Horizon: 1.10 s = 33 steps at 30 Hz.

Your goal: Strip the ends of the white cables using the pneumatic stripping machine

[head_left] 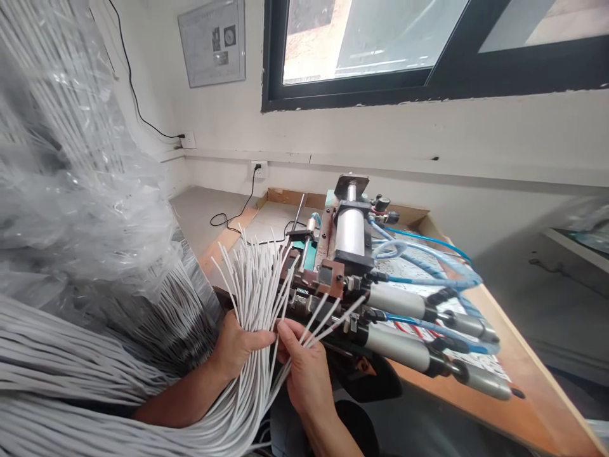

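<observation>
A thick bundle of white cables [254, 285] stands upright in my left hand [238, 346], whose thumb lies across its front. The cables' loose ends fan out above the grip, and their lengths curve down and away to the left. Just to the right, my right hand [304, 365] pinches several single cables [328, 320] between thumb and fingers, their tips pointing up and right. Both hands are close together, the fingertips nearly touching. Right behind the cable ends is a pneumatic machine [351, 231] with metal cylinders and brown clamp blocks.
Blue air hoses [428, 279] loop over the right side of the wooden-edged bench [537, 393]. Plastic-wrapped cable bundles [80, 190] fill the left. A black power cord [247, 200] runs to a wall socket [259, 169]. A dark-framed window [361, 89] is above.
</observation>
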Motion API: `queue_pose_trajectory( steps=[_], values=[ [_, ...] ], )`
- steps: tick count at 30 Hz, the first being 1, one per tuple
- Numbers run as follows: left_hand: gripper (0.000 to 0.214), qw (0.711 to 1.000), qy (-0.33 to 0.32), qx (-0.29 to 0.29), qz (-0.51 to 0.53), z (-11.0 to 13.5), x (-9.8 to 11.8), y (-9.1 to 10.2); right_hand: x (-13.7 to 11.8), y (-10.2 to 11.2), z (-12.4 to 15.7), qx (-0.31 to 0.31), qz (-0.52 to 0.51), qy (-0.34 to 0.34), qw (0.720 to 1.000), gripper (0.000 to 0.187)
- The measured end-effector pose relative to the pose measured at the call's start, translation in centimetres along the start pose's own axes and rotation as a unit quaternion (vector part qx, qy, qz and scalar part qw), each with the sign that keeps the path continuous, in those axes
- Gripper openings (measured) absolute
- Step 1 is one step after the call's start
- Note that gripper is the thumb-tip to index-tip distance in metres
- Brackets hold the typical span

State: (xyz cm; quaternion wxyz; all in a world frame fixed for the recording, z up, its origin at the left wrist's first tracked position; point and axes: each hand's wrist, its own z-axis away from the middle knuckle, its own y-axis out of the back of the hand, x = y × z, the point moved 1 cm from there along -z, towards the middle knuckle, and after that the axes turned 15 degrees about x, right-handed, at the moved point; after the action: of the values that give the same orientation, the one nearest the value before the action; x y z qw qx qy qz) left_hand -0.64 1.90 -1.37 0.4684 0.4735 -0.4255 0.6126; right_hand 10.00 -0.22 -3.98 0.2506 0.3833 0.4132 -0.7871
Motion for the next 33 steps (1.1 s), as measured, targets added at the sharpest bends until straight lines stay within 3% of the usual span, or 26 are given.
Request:
queue_pose_trajectory(
  steps=[3,9,15,21,30,33],
  values=[
    [0.015,0.999,-0.027,0.007,0.025,-0.2,-0.2,0.4,0.4,0.6,0.0,0.021,-0.012,0.007,1.000,0.021],
    [0.021,0.998,-0.005,0.014,0.063,-0.4,-0.3,0.5,0.2,0.7,0.1,0.034,-0.027,-0.023,0.999,0.021],
    [0.024,0.997,-0.012,0.017,0.069,-0.4,0.2,0.3,-0.2,0.8,0.4,0.064,-0.039,0.018,0.997,0.022],
    [0.021,0.996,-0.003,0.012,0.086,-0.4,0.4,0.1,0.0,0.4,-0.5,0.088,-0.063,-0.057,0.992,0.024],
    [0.019,0.997,-0.011,0.017,0.072,-0.6,0.0,0.2,-0.5,-0.2,-1.1,0.052,-0.060,-0.088,0.993,0.025],
    [0.027,0.998,-0.014,0.002,0.059,-0.5,-0.3,0.1,-0.5,-0.4,-0.8,0.000,-0.041,-0.123,0.992,0.026]
  ],
)
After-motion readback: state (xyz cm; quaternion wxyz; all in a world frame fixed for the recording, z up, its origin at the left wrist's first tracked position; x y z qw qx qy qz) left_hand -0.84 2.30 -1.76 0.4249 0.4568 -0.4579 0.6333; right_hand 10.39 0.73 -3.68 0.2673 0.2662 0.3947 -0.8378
